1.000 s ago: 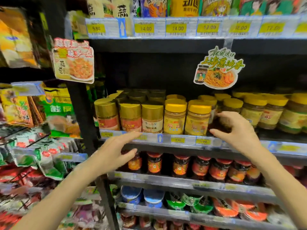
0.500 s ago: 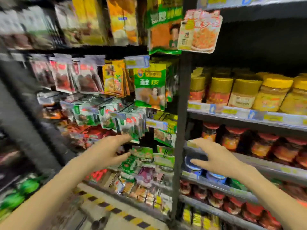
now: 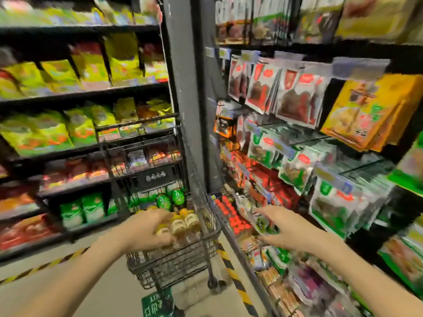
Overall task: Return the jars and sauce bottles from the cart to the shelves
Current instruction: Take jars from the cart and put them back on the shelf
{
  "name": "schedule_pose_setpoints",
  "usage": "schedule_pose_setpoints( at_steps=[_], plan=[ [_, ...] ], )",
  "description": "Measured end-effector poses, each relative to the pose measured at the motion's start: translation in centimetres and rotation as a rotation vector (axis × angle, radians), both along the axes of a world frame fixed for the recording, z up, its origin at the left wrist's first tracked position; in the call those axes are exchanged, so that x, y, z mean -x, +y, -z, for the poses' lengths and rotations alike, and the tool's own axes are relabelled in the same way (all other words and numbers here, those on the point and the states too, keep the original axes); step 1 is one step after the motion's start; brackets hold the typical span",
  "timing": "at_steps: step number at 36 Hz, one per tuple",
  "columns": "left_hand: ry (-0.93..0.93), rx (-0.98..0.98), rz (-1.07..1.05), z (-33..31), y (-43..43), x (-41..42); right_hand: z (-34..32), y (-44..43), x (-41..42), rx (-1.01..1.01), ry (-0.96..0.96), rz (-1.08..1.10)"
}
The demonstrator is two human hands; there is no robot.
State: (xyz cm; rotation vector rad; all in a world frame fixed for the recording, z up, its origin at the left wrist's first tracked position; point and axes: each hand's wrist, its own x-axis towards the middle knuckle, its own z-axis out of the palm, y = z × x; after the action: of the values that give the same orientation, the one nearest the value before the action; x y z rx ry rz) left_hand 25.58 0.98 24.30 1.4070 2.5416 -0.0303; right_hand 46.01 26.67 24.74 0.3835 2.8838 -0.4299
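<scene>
Two hands, two different stories at the fingertips. Our left hand (image 3: pixel 146 229) has its fingers curved down over the yellow-lidded jars (image 3: pixel 183 224) in the cart (image 3: pixel 174 264). The blur keeps us from telling whether they have closed on a jar or merely touch the lids. Our right hand (image 3: pixel 283 227) holds nothing, its fingers spread and fairly straight, and it hangs in the air just beside the cart's right rim.

Outward from there, the jars stand in a tight cluster in the basket, with green-capped bottles (image 3: pixel 163 201) behind them. We judge the task well short of finished, since a good part of the load sits in the cart. How much has gone back we cannot tell, as no jar shelf is in view.

Around us, hanging packets (image 3: pixel 286 94) crowd the rack on the right, and bagged goods (image 3: pixel 57 133) fill the shelves on the left. A grey pillar (image 3: pixel 183 88) rises behind the cart, and yellow-and-black tape (image 3: pixel 231 266) runs along the floor. The packets jut out near our right hand, so a loaded swing that way could brush them. The closely packed jars also leave little room for fingers between them.
</scene>
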Motion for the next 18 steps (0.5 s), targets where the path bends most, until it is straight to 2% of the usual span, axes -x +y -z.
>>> schedule_pose_setpoints(
  at_steps=[8,10,18],
  plan=[
    [0.056,-0.046,-0.239,2.3,0.1,5.7,1.0,2.5,13.6,0.070,-0.008,-0.269],
    [-0.015,-0.083,-0.319,3.6,0.2,6.9,1.6,3.0,16.5,0.083,-0.015,-0.323],
    [-0.244,-0.005,-0.561,8.0,0.0,11.1,7.2,3.0,25.8,0.175,-0.094,-0.416]
  ],
)
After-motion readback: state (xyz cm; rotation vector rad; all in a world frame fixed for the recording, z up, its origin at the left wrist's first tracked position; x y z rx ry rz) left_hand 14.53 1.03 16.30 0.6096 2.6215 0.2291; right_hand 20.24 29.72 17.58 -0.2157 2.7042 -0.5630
